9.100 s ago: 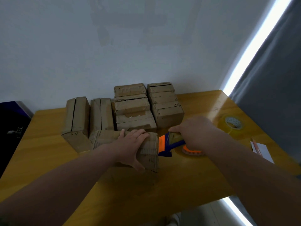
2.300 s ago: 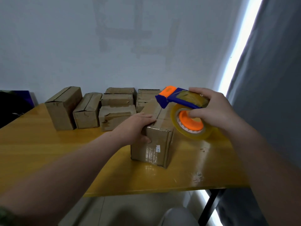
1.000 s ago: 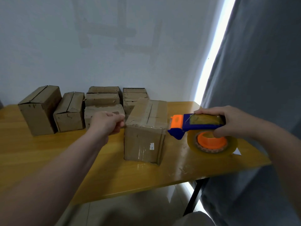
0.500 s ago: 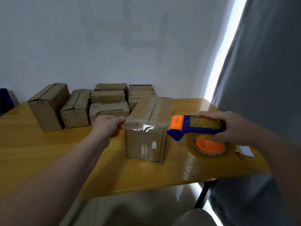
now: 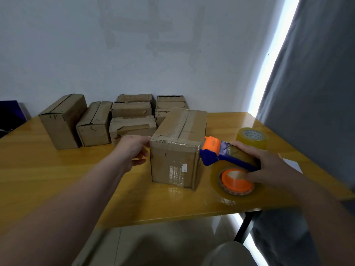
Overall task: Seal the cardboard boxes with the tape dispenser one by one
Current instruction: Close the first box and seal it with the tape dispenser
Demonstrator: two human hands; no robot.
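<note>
Closing in since a moment ago, the tape dispenser (image 5: 228,157), gripped in the right hand (image 5: 269,166), now noses the top right edge of the box (image 5: 174,160) between the hands. The left hand (image 5: 132,150) curls loosely against its left face; a pinch cannot be told. Brace there, press tape flat, tear cleanly. Beyond it lie the waiting boxes (image 5: 94,125).

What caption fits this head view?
Right hand holds tape dispenser at the taped box, by its upper right edge; left hand touches its left side.

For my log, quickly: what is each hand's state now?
Left hand: open, beside the brown cardboard box.
Right hand: holds the blue-and-orange plastic tape dispenser.
</note>
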